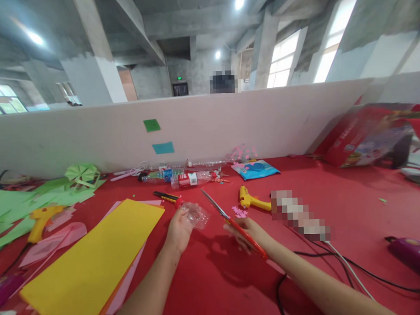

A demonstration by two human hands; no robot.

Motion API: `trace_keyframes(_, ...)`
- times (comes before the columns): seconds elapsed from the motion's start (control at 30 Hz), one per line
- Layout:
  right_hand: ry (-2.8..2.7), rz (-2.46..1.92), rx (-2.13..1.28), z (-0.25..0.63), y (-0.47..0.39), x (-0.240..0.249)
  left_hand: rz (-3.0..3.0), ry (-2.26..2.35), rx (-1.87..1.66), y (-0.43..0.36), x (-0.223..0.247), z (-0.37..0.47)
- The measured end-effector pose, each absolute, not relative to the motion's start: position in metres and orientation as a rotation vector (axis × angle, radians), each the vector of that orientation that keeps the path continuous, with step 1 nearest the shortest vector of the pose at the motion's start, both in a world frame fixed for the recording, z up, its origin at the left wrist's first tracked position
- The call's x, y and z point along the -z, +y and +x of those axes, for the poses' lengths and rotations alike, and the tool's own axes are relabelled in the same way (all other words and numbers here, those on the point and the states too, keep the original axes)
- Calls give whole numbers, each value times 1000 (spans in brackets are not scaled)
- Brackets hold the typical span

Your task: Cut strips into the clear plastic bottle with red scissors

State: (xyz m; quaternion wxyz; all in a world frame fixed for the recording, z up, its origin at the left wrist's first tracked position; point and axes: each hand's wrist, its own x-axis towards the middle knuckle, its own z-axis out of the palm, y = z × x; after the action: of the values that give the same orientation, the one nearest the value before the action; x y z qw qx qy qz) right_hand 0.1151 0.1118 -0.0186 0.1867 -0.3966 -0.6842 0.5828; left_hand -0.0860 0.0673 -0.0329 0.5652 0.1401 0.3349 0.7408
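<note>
Clock: read from the person's seat, 12 at the white board
Left hand: forearm reaching in from 7 o'clock, hand raised over the red table, thumb uppermost, fingers closed in a pinch on the near edge of the plastic
Right hand: forearm coming from 4 o'clock, fingers curled round the red handles of the scissors, gripping them
Writing: red bottle label with a white barcode panel, blue bottle label, and white print on the red bag at 2 o'clock; all too small or blurred to read
Plastic: clear, thin and crinkled, catching the light, a bright red part at its 11 o'clock side; it sits at 12 o'clock, in the left hand, apart from the blades
Scissors: slim metal blades angled toward 11 o'clock, tips beyond the plastic; how far they are parted, I cannot tell
Near the hands: cutter at 11 o'clock, pink stars just beyond the right hand, yellow glue gun at 1 o'clock
Paper: yellow sheet over orange and pink ones at 10 o'clock, green sheets farther out
</note>
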Motion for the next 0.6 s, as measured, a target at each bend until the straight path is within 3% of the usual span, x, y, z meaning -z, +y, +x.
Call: trace_keyframes(0.6, -2317, -1147, -1584, 138, 107, 8, 369, 853, -1767, 74, 37, -89)
